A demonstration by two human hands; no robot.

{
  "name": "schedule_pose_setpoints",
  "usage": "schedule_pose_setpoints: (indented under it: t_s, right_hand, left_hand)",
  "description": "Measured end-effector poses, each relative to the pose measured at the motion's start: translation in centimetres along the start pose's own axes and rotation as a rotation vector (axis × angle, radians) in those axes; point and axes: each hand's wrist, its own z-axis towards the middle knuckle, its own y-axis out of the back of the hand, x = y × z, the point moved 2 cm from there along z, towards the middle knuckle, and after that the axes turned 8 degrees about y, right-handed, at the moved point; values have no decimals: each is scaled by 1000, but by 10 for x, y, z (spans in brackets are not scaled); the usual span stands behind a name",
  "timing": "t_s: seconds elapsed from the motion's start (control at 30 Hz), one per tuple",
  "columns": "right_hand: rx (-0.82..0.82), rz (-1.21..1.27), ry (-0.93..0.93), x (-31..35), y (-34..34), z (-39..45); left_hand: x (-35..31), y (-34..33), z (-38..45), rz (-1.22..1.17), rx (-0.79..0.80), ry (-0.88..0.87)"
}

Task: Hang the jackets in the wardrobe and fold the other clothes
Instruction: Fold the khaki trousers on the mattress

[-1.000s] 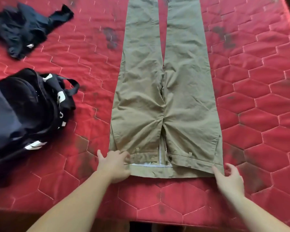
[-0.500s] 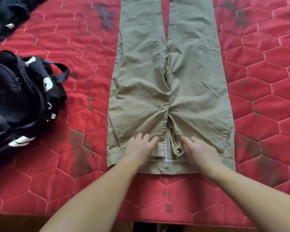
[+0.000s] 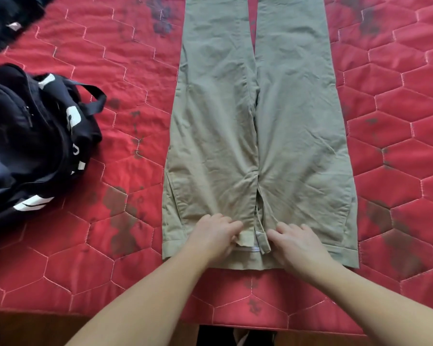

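Khaki trousers (image 3: 258,126) lie flat on the red quilted mattress (image 3: 398,101), legs stretching away from me and the waistband nearest me. The fly is undone. My left hand (image 3: 216,236) has curled fingers and pinches the left flap of the waistband beside the fly, lifting its corner a little. Just right of the fly, my right hand (image 3: 298,242) rests on the waistband with its fingers laid fairly straight on the cloth. A dark crumpled garment (image 3: 8,18) lies at the far left corner, cut off by the frame.
A black bag (image 3: 33,146) with white lettering and a loose strap sits on the mattress to the left of the trousers. The mattress's near edge (image 3: 135,317) runs along the bottom, with a dark brown surface below it. Bare red quilt shows on the right.
Both hands came in from the outer corners of the waistband to the fly at its middle. Since half a second ago the left hand has closed on the left flap.
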Motion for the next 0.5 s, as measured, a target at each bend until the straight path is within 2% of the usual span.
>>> schedule_pose_setpoints:
  t_s: [0.1, 0.17, 0.2, 0.23, 0.37, 0.5]
  right_hand:
    - [165, 56, 18, -2, 2, 8]
    - [301, 273, 24, -12, 16, 15]
    - [336, 391, -2, -17, 26, 20]
    - [305, 457, -41, -25, 35, 27]
    - [-32, 513, -293, -66, 71, 59]
    - [-111, 510, -441, -109, 91, 80]
  left_hand:
    - [-2, 3, 6, -53, 67, 69]
    - [-3, 15, 13, -101, 106, 107]
    - [-4, 24, 19, -122, 77, 115]
    - [-4, 35, 27, -141, 30, 121]
    - [0, 81, 66, -185, -86, 157]
    - [11, 116, 103, -151, -76, 116]
